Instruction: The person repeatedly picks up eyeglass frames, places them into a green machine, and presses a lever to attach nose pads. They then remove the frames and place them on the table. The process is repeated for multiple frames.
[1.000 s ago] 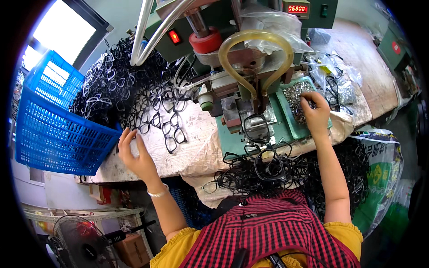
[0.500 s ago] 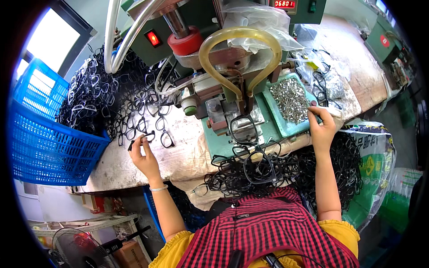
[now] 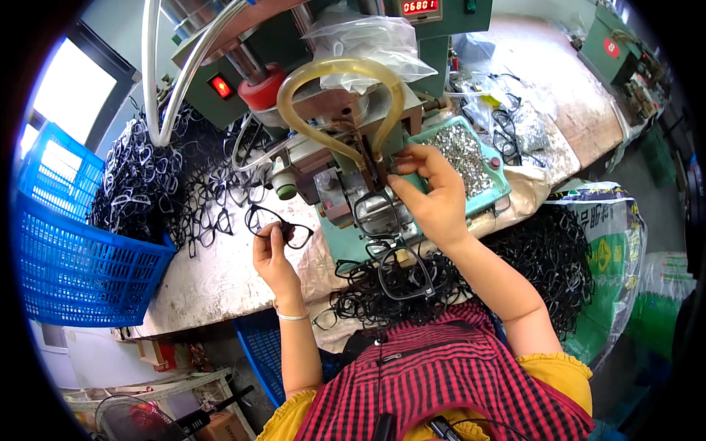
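My left hand (image 3: 275, 263) pinches a black eyeglass frame (image 3: 288, 230) over the tabletop, left of the green machine base. My right hand (image 3: 441, 198) is up at the press head, its thumb and fingers curled in beside the dark clamp jaws (image 3: 373, 175). Anything between those fingertips is too small or hidden to make out. Another black eyeglass frame (image 3: 356, 217) sits below the jaws, with a further rim (image 3: 403, 297) hanging toward me. Right of the jaws, a turquoise tray (image 3: 485, 201) holds many small shiny metal pieces (image 3: 463, 156).
Black eyeglass frames lie in a heap (image 3: 544, 246) before me and in a tall pile (image 3: 136, 176) at the left, beside a blue crate (image 3: 88, 257). A looped yellowish hose (image 3: 342, 66) and a plastic bag (image 3: 368, 48) hang on the press. A white-green sack (image 3: 610, 257) stands right.
My right hand has gone from the metal-piece tray leftward to the clamp jaws. The left hand has moved right, bringing an eyeglass frame away from the scattered ones. The view has shifted.
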Demonstrator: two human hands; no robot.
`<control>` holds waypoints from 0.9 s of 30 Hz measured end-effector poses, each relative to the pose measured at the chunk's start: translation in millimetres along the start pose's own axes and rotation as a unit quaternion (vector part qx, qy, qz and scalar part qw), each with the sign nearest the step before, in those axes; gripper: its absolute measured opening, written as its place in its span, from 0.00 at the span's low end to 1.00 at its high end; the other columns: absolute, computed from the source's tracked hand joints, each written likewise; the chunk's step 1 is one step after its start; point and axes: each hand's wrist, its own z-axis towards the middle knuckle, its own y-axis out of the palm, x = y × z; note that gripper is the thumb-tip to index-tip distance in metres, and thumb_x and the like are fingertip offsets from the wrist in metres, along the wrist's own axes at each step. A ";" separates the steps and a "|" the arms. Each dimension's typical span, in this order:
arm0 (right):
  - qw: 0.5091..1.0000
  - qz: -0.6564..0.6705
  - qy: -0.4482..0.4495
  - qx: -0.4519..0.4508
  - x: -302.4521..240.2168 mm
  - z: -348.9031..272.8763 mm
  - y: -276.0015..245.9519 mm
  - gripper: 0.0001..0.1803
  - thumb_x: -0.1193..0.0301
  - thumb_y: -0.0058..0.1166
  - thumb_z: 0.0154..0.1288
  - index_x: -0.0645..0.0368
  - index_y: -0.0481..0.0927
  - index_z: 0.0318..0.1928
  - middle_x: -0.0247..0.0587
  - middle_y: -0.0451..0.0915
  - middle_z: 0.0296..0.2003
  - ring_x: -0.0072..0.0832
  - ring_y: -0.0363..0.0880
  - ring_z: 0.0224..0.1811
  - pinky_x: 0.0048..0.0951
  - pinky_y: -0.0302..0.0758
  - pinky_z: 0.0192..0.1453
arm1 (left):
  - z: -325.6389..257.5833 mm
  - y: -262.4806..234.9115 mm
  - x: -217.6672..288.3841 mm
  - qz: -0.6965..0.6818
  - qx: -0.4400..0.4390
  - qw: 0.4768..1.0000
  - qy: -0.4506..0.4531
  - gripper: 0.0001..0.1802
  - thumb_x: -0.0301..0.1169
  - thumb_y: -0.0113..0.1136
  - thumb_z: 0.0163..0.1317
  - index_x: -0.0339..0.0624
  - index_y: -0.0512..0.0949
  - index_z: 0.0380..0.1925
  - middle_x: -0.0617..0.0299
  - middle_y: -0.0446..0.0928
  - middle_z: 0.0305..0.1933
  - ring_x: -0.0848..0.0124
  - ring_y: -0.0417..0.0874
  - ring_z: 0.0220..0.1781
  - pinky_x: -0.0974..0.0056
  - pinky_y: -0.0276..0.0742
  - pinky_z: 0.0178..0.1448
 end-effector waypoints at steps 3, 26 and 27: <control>0.998 0.052 0.020 -0.015 -7.2 4.7 2.8 0.22 0.79 0.63 0.59 0.66 0.76 0.55 0.38 0.84 0.40 0.22 0.82 0.45 0.24 0.75 0.55 | 0.2 18.9 41.4 0.006 -0.005 0.996 0.086 0.07 0.23 0.56 0.73 0.32 0.80 0.45 0.57 0.83 0.43 0.71 0.83 0.45 0.65 0.79 0.55; 0.877 -0.470 -0.100 0.016 74.6 16.4 -101.8 0.09 0.70 0.70 0.50 0.53 0.88 0.35 0.53 0.81 0.54 0.50 0.74 0.65 0.45 0.70 0.68 | -18.7 96.4 102.9 0.154 -0.400 0.794 0.430 0.14 0.25 0.74 0.48 0.46 0.87 0.37 0.62 0.87 0.44 0.60 0.84 0.39 0.50 0.79 0.56; 0.874 -0.472 -0.116 0.018 74.2 18.0 -98.2 0.09 0.71 0.69 0.49 0.53 0.88 0.34 0.52 0.82 0.52 0.50 0.75 0.64 0.45 0.71 0.67 | -19.1 95.6 102.6 0.152 -0.397 0.798 0.428 0.14 0.25 0.74 0.48 0.47 0.87 0.37 0.62 0.87 0.44 0.60 0.84 0.39 0.49 0.79 0.56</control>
